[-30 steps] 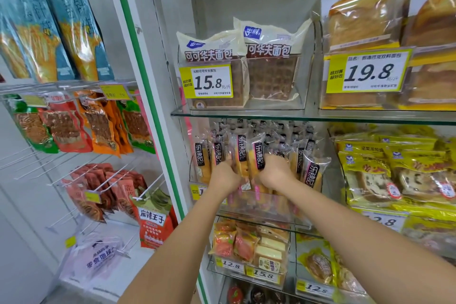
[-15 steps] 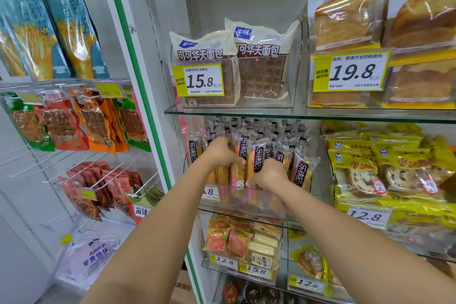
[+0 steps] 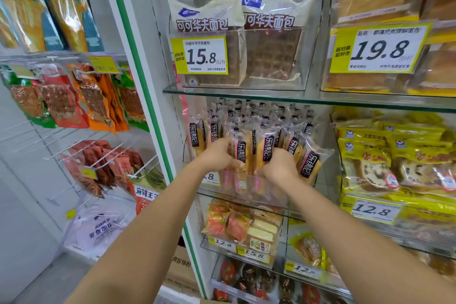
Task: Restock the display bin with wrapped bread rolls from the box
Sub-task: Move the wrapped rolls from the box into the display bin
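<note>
Both hands are in the display bin (image 3: 246,186), on the middle shelf. The wrapped rolls (image 3: 242,153) stand on end, long axis running 12 to 6, labels facing me, packed in rows all the way back.

Left hand (image 3: 217,157): fingers curled round the front rolls from the 9 o'clock side, thumb across the wrapper face. Right hand (image 3: 280,168): fingers curled into the pack from 3 o'clock and gripping wrappers. The tips are buried in plastic, so I can't tell how many rolls each hand holds. Two front rolls sit squeezed between the hands.

Key relation: the rolls lie at 12 o'clock from both palms and in contact with them. The hands are level, neither nearer. The roll at the far 3 o'clock end leans outward, beside the right hand.

My read: this is seating and straightening the front row, not fetching. The bin looks close to full, with roll tops near the glass shelf (image 3: 246,92) above.

Next move, I'd guess: push straight down along the long axis, then release. A sideways tug risks toppling the leaning roll over the front wall.

The box (image 3: 181,268) is probably the cardboard at 6 o'clock on the floor.
</note>
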### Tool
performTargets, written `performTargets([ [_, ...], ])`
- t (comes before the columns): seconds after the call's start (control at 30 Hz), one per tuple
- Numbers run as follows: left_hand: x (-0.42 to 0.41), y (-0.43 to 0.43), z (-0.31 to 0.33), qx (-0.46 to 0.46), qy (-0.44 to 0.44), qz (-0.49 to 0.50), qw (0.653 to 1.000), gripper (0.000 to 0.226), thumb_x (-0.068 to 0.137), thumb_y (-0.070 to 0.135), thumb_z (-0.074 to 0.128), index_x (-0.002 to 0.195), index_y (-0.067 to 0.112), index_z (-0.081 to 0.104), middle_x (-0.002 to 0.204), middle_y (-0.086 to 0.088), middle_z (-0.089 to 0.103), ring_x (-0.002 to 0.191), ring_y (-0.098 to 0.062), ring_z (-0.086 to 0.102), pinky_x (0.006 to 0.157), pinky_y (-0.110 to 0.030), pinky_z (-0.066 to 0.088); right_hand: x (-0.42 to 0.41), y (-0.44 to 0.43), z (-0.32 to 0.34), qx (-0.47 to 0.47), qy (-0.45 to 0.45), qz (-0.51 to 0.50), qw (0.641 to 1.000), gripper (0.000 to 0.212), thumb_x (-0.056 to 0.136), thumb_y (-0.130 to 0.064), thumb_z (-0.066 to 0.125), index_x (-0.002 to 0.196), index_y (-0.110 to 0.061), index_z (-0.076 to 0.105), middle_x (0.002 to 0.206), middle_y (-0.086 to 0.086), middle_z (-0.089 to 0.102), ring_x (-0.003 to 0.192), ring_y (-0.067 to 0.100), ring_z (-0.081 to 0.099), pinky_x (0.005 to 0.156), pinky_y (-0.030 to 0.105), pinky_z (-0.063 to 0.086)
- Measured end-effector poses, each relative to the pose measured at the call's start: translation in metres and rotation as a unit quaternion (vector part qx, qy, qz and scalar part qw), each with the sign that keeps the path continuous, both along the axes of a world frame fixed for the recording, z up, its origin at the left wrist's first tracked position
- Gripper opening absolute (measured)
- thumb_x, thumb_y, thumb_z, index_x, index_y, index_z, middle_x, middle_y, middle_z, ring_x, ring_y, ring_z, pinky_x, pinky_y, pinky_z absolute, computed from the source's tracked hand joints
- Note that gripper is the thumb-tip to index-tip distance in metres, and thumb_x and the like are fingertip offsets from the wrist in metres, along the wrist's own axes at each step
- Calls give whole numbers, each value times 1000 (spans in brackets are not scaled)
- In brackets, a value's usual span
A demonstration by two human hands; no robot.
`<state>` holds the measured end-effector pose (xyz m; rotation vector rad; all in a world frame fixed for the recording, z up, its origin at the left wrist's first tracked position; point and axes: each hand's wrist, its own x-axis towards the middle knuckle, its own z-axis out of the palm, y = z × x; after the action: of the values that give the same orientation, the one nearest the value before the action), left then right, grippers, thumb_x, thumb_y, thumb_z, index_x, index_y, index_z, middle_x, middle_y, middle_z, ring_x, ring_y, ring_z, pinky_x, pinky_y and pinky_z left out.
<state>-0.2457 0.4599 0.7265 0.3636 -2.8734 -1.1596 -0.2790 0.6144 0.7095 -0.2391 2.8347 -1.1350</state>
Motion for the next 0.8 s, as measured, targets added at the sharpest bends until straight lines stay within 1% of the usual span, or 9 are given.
performTargets([
  [0.17,-5,10,4,-49,-12,-2,999,64,73,21,80,127,12,48,132,-7,53,121,-25,49,92,-31,40,-6,-9,2,82,-55,18,995,20,84,-15,71,87,-8,53,70,0,48,62,12,51,48,21,41],
  [0.27,-1,10,15,-76,-24,5,997,33,73,22,80,91,16,54,93,1,57,95,-22,54,70,-24,43,-6,-6,15,106,-98,55,988,38,80,-39,73,78,-8,51,72,1,53,55,11,49,43,22,35],
  [0.3,0,9,18,-76,-14,11,997,34,72,23,81,88,17,52,87,2,54,90,-20,51,67,-25,43,-5,-3,21,104,-111,72,986,47,79,-48,71,88,-5,55,81,3,58,57,12,51,44,23,36],
  [0.4,1,6,25,-62,75,33,995,66,67,24,84,122,15,48,102,2,50,89,-17,52,74,-28,44,-3,6,31,65,-134,92,985,76,78,-60,64,122,1,52,118,9,63,75,18,61,60,28,51],
  [0.47,3,6,28,-46,118,24,992,72,67,20,84,128,19,46,105,3,54,87,-17,57,73,-27,45,-7,12,31,4,-66,70,995,67,74,-55,71,116,-5,57,108,10,69,83,21,68,75,35,57],
  [0.57,2,8,28,-49,131,21,990,69,67,19,84,126,19,49,112,-2,60,85,-15,59,73,-27,47,-2,15,35,-61,96,60,992,49,77,-43,74,112,-17,54,94,3,68,78,18,64,67,30,52],
  [0.63,0,9,25,-49,135,26,989,69,68,20,83,127,18,48,118,-3,60,83,-14,59,73,-27,47,4,15,40,-29,187,75,979,48,81,-38,71,122,-22,51,94,1,67,73,15,63,63,28,50],
  [0.73,6,11,18,-102,156,30,982,73,69,26,82,131,18,43,129,-5,53,107,-20,56,90,-32,46,13,15,38,13,313,70,947,34,87,-35,63,116,-20,52,110,-1,56,76,13,58,65,28,49],
  [0.8,23,12,13,-114,200,51,972,72,73,30,78,133,18,40,135,-6,45,121,-20,48,101,-32,39,26,16,30,-17,399,96,912,20,90,-31,59,102,-17,54,102,-2,50,74,9,50,57,24,43],
])
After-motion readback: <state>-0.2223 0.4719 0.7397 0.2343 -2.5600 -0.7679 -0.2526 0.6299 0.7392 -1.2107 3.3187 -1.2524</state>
